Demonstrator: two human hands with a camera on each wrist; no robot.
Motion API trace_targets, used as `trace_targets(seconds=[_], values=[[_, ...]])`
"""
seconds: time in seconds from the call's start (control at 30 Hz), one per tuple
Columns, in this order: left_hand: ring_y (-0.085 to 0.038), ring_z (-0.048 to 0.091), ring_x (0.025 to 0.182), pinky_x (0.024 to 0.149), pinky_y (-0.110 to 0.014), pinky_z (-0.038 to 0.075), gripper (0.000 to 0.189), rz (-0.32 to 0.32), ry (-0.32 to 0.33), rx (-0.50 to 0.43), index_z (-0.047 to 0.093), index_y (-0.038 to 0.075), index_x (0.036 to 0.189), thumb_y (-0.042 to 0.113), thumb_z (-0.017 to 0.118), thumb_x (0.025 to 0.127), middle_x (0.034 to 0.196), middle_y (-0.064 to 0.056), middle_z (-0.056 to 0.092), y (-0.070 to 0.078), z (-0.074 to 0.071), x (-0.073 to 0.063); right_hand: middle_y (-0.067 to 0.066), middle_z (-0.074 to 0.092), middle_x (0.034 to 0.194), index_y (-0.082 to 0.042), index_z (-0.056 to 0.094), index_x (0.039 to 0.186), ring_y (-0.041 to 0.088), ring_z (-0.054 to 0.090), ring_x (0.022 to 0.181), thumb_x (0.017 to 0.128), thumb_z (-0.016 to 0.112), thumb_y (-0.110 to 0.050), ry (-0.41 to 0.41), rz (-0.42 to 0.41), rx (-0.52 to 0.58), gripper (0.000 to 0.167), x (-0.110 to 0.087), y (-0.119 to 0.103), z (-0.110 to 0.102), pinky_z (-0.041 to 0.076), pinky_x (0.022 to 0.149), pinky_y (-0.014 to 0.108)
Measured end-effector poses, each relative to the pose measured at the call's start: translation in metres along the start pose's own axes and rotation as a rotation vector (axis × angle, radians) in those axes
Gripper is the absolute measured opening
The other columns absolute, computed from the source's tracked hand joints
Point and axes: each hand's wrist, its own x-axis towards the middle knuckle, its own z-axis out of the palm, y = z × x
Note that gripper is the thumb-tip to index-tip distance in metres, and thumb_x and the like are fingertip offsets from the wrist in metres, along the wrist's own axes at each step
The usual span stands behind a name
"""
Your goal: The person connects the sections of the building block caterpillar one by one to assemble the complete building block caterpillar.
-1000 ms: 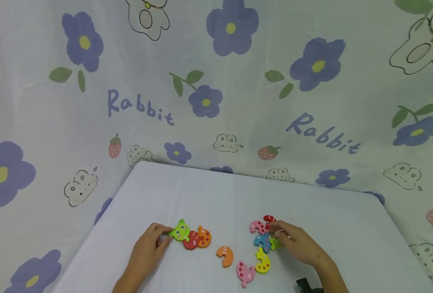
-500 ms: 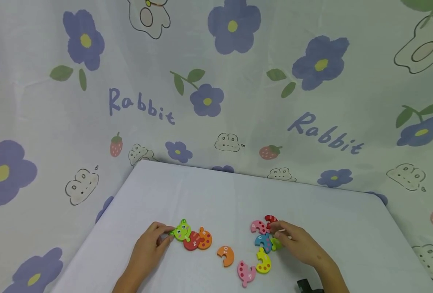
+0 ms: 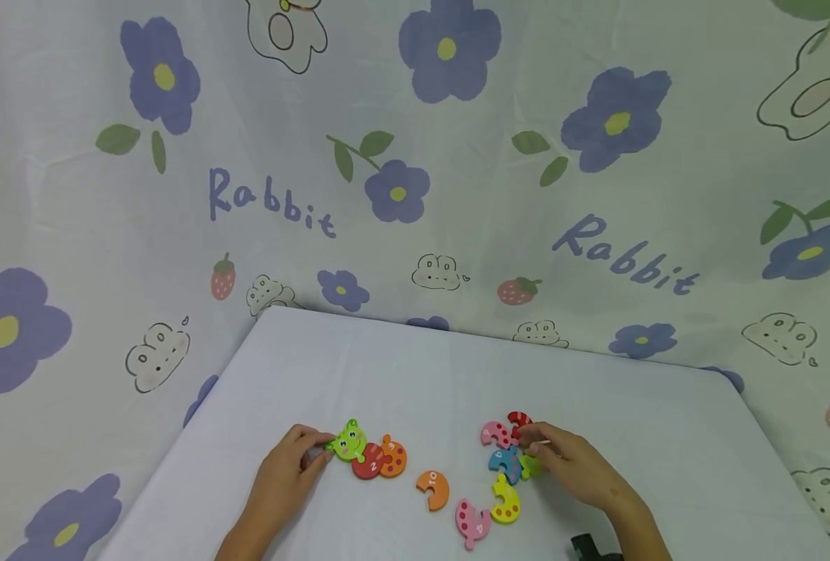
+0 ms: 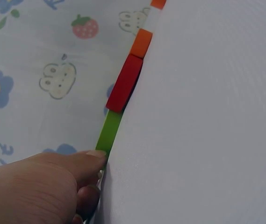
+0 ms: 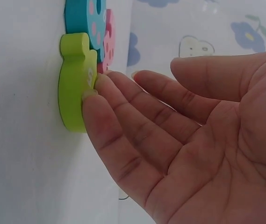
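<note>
My left hand (image 3: 284,471) pinches the edge of a green caterpillar-head puzzle piece (image 3: 348,442) between thumb and index finger. Joined to that head are a red piece numbered 2 (image 3: 369,461) and an orange piece numbered 3 (image 3: 394,458). My right hand (image 3: 572,466) hovers over the cluster at the right, thumb apart from its loosely extended fingers. In the right wrist view its fingertips touch or nearly touch a green puzzle piece (image 5: 74,84). Beside that lie a blue piece (image 3: 504,463), a pink piece (image 3: 493,434) and a red piece (image 3: 518,420), partly hidden by the fingers.
Between the hands lie an orange piece numbered 10 (image 3: 433,491), a pink piece numbered 4 (image 3: 472,522) and a yellow piece (image 3: 506,501). Everything rests on a white table (image 3: 386,366). A patterned curtain (image 3: 471,218) hangs behind. A black object (image 3: 585,547) shows near the right forearm.
The view has shifted very slightly. Both hands and all the pieces stay where they were.
</note>
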Motion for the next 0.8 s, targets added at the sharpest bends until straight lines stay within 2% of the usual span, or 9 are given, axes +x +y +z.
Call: trace_targets(seconds=[0.2, 0.47, 0.63, 0.8], values=[[-0.003, 0.047, 0.071, 0.060, -0.023, 0.043, 0.022, -0.005, -0.003, 0.003, 0.079, 0.020, 0.115, 0.014, 0.082, 0.093, 0.105, 0.008, 0.061, 0.000, 0.000, -0.001, 0.004, 0.070, 0.126, -0.008, 0.065, 0.134, 0.025, 0.066, 0.114, 0.107, 0.061, -0.024, -0.019, 0.009, 0.051, 0.031, -0.001, 0.001, -0.001, 0.059, 0.090, 0.039], [-0.001, 0.047, 0.070, 0.059, -0.022, 0.043, 0.023, 0.017, 0.029, 0.003, 0.079, 0.019, 0.113, 0.013, 0.083, 0.092, 0.103, 0.010, 0.061, -0.001, 0.003, -0.001, 0.013, 0.068, 0.129, 0.000, 0.060, 0.137, 0.030, 0.068, 0.113, 0.109, 0.059, -0.028, -0.065, -0.028, 0.148, 0.040, -0.001, 0.005, -0.006, 0.059, 0.087, 0.042], [-0.001, 0.047, 0.070, 0.059, -0.022, 0.043, 0.023, 0.014, 0.025, 0.008, 0.079, 0.018, 0.114, 0.013, 0.083, 0.091, 0.104, 0.009, 0.061, 0.000, 0.002, -0.002, 0.014, 0.069, 0.127, 0.001, 0.059, 0.137, 0.029, 0.068, 0.111, 0.110, 0.056, -0.022, -0.062, -0.053, 0.167, 0.036, 0.001, 0.010, -0.007, 0.060, 0.084, 0.036], [-0.003, 0.049, 0.071, 0.061, -0.022, 0.045, 0.023, -0.014, 0.003, 0.012, 0.079, 0.019, 0.115, 0.015, 0.082, 0.092, 0.105, 0.009, 0.061, 0.000, 0.001, -0.001, 0.017, 0.067, 0.128, 0.003, 0.058, 0.138, 0.031, 0.067, 0.111, 0.110, 0.055, -0.019, -0.064, -0.076, 0.202, 0.035, 0.005, 0.016, -0.005, 0.060, 0.083, 0.035]])
